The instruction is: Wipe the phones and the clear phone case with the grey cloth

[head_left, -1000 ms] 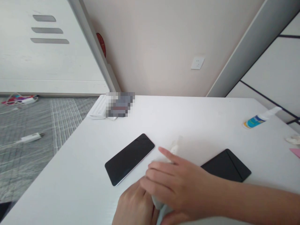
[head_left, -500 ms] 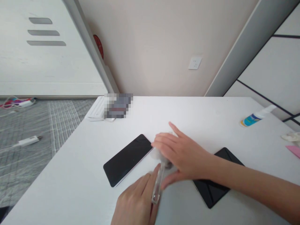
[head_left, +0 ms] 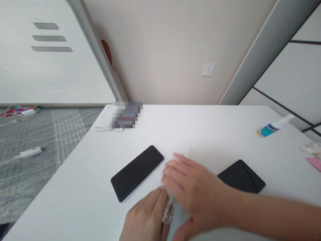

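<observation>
My left hand (head_left: 144, 217) is low in the middle of the view, its fingers closed along a see-through plastic thing that looks like a clear phone case (head_left: 168, 212). One rounded end of the case shows beside the index finger. My right hand (head_left: 192, 187) reaches across from the right and lies over the case, hiding most of it. Its fingers are stretched out and its thumb stands apart; whether anything is under the fingertips is hidden. Just left of the hands lies a black phone (head_left: 137, 173), screen up. A dark flat slab (head_left: 242, 177) is partly covered by my right forearm.
A small spray bottle (head_left: 274, 126) lies on the white table (head_left: 75, 201) at the far right. White papers (head_left: 104, 118) and a blurred-out item (head_left: 128, 114) are at its far left corner. Left of the table is a grey checked cloth with a white plug cable (head_left: 31, 152).
My right hand has moved down and toward me along the clear case, covering more of its near end. More of the dark slab's far part shows. My left hand has stayed nearly still.
</observation>
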The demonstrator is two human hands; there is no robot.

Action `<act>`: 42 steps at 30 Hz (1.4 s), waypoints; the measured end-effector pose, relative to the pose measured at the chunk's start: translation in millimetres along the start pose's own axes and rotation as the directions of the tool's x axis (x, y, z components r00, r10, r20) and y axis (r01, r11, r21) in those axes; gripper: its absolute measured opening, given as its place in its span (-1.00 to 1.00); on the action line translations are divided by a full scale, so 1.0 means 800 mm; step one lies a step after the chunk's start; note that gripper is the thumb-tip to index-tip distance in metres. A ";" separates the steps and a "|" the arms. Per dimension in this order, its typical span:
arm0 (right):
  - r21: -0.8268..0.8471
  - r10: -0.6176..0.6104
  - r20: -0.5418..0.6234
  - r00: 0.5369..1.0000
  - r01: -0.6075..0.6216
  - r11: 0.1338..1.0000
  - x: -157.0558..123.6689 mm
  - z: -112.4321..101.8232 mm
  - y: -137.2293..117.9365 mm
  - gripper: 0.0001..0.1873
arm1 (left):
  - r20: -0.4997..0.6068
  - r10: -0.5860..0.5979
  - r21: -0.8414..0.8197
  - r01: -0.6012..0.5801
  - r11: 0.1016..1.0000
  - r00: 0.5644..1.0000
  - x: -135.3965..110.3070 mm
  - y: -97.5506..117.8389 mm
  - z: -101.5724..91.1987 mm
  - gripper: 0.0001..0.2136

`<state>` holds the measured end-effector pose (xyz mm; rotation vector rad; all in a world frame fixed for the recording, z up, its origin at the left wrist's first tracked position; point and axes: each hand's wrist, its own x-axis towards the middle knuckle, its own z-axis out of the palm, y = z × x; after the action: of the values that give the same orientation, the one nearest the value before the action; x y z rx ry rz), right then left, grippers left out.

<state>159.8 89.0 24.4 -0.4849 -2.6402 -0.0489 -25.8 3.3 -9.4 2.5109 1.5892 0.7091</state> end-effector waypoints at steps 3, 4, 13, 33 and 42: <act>0.052 -0.100 -0.018 0.995 0.101 0.994 -0.001 0.004 -0.005 -0.60 | -0.030 0.009 0.023 -0.008 1.000 1.000 -0.003 -0.001 -0.001 -0.83; 0.077 -0.066 -0.012 0.998 0.067 0.995 -0.001 0.004 0.001 -0.52 | -0.029 0.011 0.022 -0.011 1.000 1.000 -0.004 -0.002 0.000 -0.84; 0.011 -0.145 0.054 0.988 0.144 0.989 -0.001 -0.003 -0.011 -0.53 | -0.079 0.030 0.087 -0.023 0.996 0.996 -0.001 0.001 0.002 -0.77; -0.061 0.070 0.055 0.996 -0.067 0.996 0.002 -0.005 0.027 -0.11 | -0.010 -0.005 0.034 0.005 0.999 1.000 0.001 0.001 0.000 -0.79; 0.033 0.074 0.052 0.996 -0.076 0.997 0.003 -0.009 0.015 -0.18 | -0.010 0.013 0.047 -0.013 0.999 1.000 -0.002 -0.001 0.002 -0.81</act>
<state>165.0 100.3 31.0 -0.5798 -2.6648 0.0332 -26.6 2.7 -11.5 2.5567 1.6131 0.6961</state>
